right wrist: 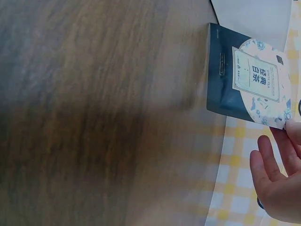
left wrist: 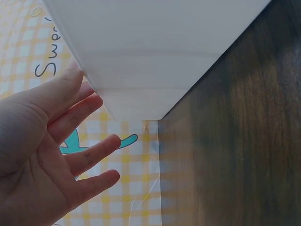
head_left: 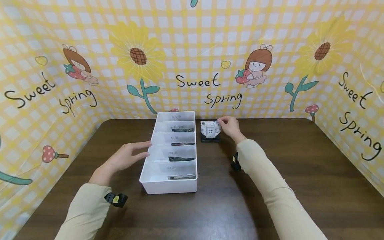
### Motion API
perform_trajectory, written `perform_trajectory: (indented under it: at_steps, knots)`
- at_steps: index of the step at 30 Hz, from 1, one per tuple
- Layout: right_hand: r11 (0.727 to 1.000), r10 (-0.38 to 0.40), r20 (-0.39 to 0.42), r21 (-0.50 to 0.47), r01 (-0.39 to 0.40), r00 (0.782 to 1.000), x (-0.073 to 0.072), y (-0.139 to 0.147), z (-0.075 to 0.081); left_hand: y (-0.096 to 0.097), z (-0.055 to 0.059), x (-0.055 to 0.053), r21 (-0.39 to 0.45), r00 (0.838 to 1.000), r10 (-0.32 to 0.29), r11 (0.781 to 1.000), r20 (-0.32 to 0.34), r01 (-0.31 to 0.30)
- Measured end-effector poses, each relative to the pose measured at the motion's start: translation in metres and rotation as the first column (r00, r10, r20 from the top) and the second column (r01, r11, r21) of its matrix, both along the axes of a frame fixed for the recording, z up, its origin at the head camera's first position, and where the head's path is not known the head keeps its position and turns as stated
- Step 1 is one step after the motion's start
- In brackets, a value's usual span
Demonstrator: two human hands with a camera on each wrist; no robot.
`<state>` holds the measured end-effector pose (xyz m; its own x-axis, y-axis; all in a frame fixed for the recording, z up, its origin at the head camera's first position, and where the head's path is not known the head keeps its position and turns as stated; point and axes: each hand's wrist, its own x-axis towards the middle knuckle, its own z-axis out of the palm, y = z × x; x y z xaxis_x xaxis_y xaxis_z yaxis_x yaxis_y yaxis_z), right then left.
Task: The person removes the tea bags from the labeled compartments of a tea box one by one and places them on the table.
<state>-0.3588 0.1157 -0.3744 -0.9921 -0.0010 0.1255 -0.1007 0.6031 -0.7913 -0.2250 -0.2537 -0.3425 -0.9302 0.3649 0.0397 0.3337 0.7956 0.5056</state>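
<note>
A white divided box [head_left: 171,187] stands lengthwise on the table, with labels on the walls of its compartments. Flat tea packets [head_left: 181,159] lie in several of them; the farthest compartment shows none. At the box's left side is my left hand [head_left: 124,157], its thumb and index fingertip at the rim; in the left wrist view the other fingers are spread and extended. My right hand [head_left: 230,127] pinches the top right corner of a white and dark blue tea packet [right wrist: 258,80] between thumb and index finger. That packet, printed "WHITE TEA", is to the right of the box's far half.
The dark wooden table [head_left: 300,173] extends to a yellow checked cloth [head_left: 192,50] with flower and girl prints, which hangs behind it and along both sides. Black straps [head_left: 116,199] are on both wrists beside the light sleeves.
</note>
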Motion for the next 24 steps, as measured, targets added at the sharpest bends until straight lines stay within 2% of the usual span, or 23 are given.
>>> perform_trajectory:
  at_steps: [11, 19, 24]
  knots:
    - [1.0, -0.003, 0.007, 0.012, 0.003, 1.0, -0.006, -0.003, -0.007, -0.001, 0.0, 0.002, -0.007, 1.0, 0.004, 1.0, -0.006, -0.004]
    - [1.0, -0.006, 0.056, 0.004, 0.006, 0.998, -0.011, -0.004, -0.013, 0.0, 0.002, 0.003, -0.005, 1.0, 0.002, 1.0, -0.005, -0.002]
    - [1.0, 0.001, 0.057, 0.022, -0.002, 0.998, -0.013, -0.007, -0.015, 0.001, 0.002, 0.003, 0.001, 1.0, 0.001, 1.0, -0.003, -0.001]
